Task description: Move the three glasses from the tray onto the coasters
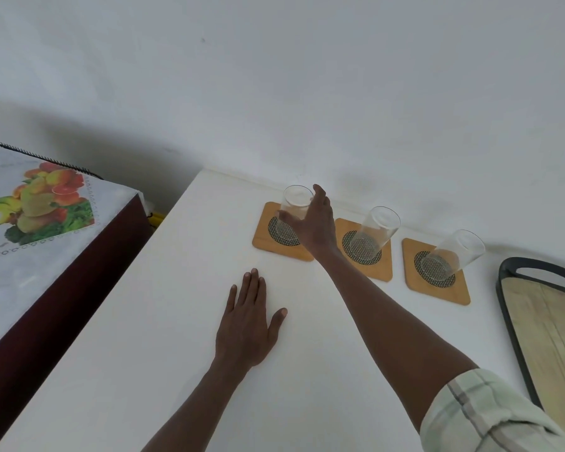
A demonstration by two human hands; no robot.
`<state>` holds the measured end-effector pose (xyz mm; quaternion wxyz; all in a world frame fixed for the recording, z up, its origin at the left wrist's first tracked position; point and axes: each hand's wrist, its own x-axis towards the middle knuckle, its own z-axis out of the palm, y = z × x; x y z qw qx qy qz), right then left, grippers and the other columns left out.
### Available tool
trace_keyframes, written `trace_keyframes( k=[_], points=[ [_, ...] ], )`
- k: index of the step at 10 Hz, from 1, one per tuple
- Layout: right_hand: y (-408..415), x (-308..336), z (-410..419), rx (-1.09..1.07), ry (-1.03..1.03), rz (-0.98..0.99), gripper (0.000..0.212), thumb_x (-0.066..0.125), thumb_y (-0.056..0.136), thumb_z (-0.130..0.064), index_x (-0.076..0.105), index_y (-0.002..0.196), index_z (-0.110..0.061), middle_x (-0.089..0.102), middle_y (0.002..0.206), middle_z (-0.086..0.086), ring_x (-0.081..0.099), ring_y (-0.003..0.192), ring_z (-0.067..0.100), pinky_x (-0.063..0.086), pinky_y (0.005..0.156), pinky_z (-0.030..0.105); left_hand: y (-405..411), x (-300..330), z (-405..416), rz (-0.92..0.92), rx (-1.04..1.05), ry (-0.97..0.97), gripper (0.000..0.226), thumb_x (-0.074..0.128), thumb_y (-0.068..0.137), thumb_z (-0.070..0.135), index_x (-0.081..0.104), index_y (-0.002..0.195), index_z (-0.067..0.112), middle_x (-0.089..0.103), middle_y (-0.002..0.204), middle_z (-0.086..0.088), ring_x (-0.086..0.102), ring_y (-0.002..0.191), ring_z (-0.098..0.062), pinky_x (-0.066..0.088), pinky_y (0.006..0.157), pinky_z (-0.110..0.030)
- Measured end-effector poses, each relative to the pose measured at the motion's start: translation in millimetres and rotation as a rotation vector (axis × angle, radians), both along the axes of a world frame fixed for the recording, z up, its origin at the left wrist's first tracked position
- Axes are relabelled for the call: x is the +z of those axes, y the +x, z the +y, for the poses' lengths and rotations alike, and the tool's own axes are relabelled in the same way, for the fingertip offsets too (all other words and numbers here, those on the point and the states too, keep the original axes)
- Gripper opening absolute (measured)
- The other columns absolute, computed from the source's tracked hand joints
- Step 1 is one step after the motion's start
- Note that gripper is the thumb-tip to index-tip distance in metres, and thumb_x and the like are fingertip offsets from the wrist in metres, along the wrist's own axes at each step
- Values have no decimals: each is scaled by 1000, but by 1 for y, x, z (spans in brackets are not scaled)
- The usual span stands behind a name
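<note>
A: Where are the glasses?
B: Each clear tumbler stands on a bamboo coaster; the right hand (313, 226) wraps its grip round the leftmost glass (294, 207), near the wall.
A: Room?
B: Bare bench (163, 321) under the flat, open left hand (247, 324); tray (509, 308) at right edge.

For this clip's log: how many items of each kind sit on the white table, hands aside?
Clear drinking glasses: 3, left, middle, right
Square wooden coasters with mesh centres: 3, left, middle, right
Black-rimmed wooden tray: 1
Total: 7
The right hand grips the left glass.
</note>
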<state>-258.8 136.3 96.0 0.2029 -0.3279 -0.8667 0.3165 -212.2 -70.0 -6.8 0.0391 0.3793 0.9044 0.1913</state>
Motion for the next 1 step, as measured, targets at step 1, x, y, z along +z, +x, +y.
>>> trace_keyframes(
  k=[1],
  points=[
    [9,1,-8,-45,32,60,92,64,85,-60,26,149,-6,45,141,17,41,132,33,39,103,42,1,0,1,-5,2,-1,78,19,97,60,13,153,6,3,163,-8,-3,150,-17,5,122,-39]
  ],
)
